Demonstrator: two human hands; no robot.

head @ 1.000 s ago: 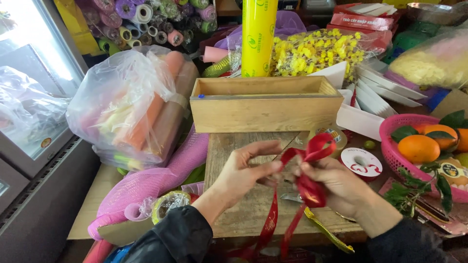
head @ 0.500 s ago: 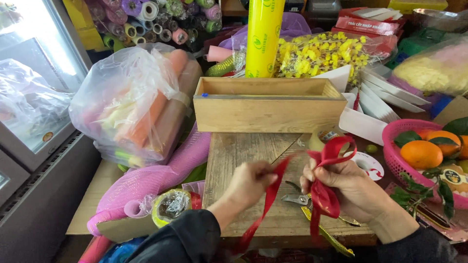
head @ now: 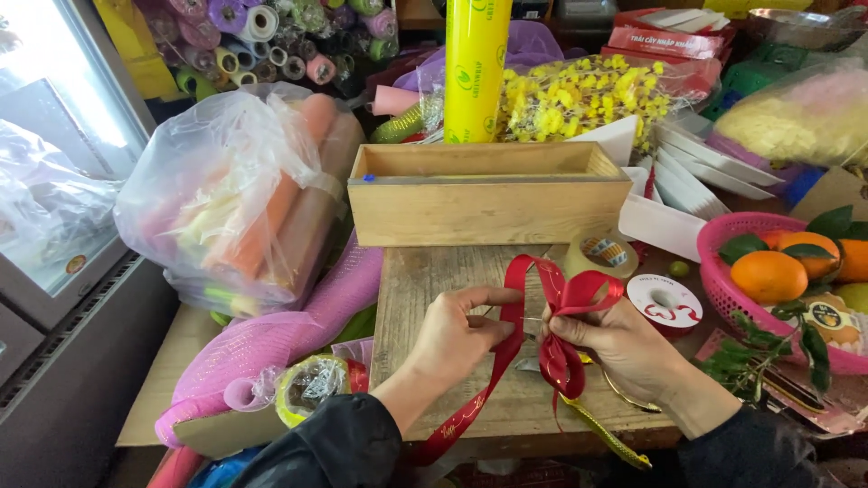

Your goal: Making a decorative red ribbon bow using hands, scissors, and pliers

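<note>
The left hand (head: 457, 334) is pinching a strand of the red ribbon (head: 561, 303) between thumb and fingers, and the right hand (head: 615, 348) is pressing the gathered middle of the bow between thumb and forefinger. Half a second ago the hands were apart, the left one drawing its strand out low and to the left; now they are closing together again, and that strand is arching up into a fresh loop on the left of the bow. So the bow is gaining loops — one tall at the left, one flatter at the right, a folded one hanging below the right thumb. It looks as if the loop-forming is well along, with the centre not yet tied.

The ribbon is sitting in the air just over the middle of the wooden board (head: 425, 298), in front of the wooden box (head: 488, 208) at the board's far edge. One tail is trailing down past the near edge beside the left sleeve.

Scissors (head: 615, 443) are lying under the right hand near the board's near right corner — mostly hidden. A ribbon spool (head: 667, 300) and a tape roll (head: 604, 253) are lying off the right edge, beside the pink basket (head: 723, 289) of oranges.
</note>
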